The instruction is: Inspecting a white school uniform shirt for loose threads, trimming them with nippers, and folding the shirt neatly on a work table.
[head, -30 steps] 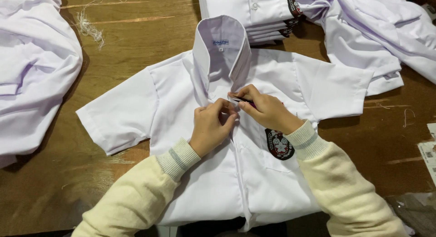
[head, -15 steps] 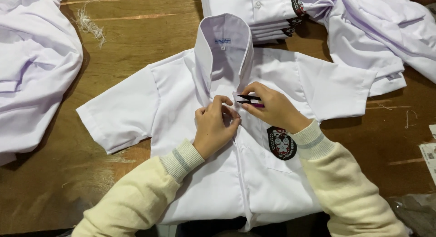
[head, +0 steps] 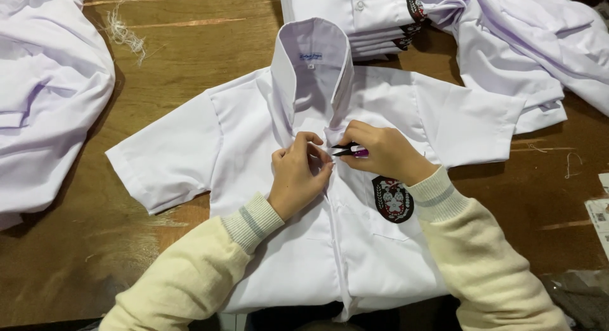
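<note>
Snips (head: 347,149) in right hand (head: 380,155), left hand (head: 298,175) pinching shirt (head: 266,134) placket.

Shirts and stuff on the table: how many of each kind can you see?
White shirt laid flat: 1
Folded shirt stack: 1
Loose shirt heaps: 2, one at far left, one at upper right
Small dark snips with a purple end, in the right hand: 1
Thread tuft: 1
Total: 6
</note>
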